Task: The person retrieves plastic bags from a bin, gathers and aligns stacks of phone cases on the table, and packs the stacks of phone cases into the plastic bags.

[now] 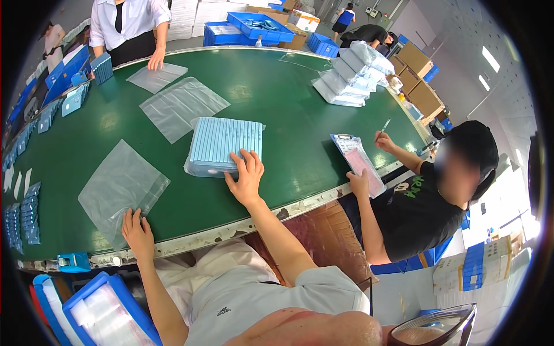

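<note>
My left hand (pixel 137 235) lies on the near corner of a clear plastic bag (pixel 121 187), its fingers stretched out. The bag is spread flat on the green table (pixel 288 121). My right hand (pixel 247 177) rests with fingers spread on the near right edge of a row of light-blue flat packs (pixel 225 138). Clear plastic wraps the lower side of these packs. Beyond them, two more clear bags lie flat: a larger bag (pixel 183 106) and a smaller bag (pixel 156 78), the latter under the hand of a person across the table.
At my right, a person in black holds a clipboard (pixel 360 164) and a pen (pixel 383 128). Wrapped bundles (pixel 352 75) are stacked at the far right. Blue packs (pixel 30 213) line the table's left side. A blue bin (pixel 109 311) stands below the edge at my left.
</note>
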The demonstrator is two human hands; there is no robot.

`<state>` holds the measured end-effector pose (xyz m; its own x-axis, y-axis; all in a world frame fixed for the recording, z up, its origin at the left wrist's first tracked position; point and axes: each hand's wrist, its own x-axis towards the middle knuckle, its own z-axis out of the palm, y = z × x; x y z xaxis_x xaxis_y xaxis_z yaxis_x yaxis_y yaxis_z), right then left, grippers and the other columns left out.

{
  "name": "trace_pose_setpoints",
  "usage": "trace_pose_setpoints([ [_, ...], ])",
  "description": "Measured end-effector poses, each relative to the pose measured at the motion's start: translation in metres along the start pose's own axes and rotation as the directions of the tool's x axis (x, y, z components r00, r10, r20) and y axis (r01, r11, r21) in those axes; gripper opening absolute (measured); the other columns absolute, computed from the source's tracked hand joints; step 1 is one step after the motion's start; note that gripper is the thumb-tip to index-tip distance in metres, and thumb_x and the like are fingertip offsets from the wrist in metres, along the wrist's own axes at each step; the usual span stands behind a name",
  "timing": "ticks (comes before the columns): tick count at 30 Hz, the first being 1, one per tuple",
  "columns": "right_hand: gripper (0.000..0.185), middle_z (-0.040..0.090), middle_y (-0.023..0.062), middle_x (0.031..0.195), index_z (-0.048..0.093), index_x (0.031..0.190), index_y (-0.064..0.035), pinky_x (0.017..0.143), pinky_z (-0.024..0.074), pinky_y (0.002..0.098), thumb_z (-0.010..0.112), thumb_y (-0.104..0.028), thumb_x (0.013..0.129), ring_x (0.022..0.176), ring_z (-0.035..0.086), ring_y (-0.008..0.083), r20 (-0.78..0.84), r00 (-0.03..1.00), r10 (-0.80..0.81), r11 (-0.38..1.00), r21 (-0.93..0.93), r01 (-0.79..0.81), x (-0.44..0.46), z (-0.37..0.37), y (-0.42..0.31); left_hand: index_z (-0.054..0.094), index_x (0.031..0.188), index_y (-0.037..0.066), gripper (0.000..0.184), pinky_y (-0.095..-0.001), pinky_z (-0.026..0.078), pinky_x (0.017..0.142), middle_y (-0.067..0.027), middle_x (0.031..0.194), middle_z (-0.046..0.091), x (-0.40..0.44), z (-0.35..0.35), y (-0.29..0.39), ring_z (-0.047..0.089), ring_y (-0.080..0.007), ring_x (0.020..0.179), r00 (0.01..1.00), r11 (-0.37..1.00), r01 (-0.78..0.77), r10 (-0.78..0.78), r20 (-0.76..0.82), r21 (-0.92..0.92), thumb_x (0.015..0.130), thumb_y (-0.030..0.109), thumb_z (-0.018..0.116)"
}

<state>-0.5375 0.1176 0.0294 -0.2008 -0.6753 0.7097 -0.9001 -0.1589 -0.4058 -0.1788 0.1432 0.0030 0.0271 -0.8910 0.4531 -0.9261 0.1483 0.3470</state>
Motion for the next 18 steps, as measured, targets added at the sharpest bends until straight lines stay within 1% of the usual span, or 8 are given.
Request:
trace_pose_setpoints([
  [11,0.065,0.043,0.0112,0.142,0.053,0.135,-0.0172,0.106,0.0261,0.0581,0.078,-0.016,0.074,0.138,0.031,0.0387,0.019,0.999,0.027,1.0,0.001,-0.027,-0.0005,0.0005,0.0001,0.062,0.126,0.007,0.031,-0.0473,0.03,0.113,-0.0151,0.142,0.052,0.0002,0.002,-0.0046,0.044,-0.0335,0.136,0.999,1.0,-0.002,0.002,0.034,0.017,0.097,0.016,0.057],
  [13,0.065,0.044,0.0122,0.142,0.056,0.134,-0.0154,0.106,0.0261,0.0549,0.079,-0.015,0.073,0.137,0.032,0.0393,0.021,1.0,0.021,1.0,-0.01,-0.021,-0.0005,0.0009,-0.0001,0.062,0.127,0.008,0.032,-0.0469,0.03,0.114,-0.0143,0.143,0.052,0.0002,0.0015,-0.0041,0.044,-0.0331,0.136,0.999,1.0,0.01,-0.011,0.043,0.026,0.097,0.017,0.056],
  [18,0.065,0.044,0.0121,0.142,0.055,0.134,-0.0156,0.105,0.0262,0.0553,0.079,-0.016,0.073,0.137,0.032,0.0392,0.022,0.999,0.031,0.999,-0.012,-0.03,-0.0004,0.0009,0.0015,0.062,0.128,0.008,0.032,-0.0466,0.03,0.114,-0.0135,0.143,0.052,0.0002,0.0047,-0.0081,0.043,-0.0327,0.137,0.999,1.0,-0.003,0.002,0.041,0.029,0.098,0.018,0.056],
])
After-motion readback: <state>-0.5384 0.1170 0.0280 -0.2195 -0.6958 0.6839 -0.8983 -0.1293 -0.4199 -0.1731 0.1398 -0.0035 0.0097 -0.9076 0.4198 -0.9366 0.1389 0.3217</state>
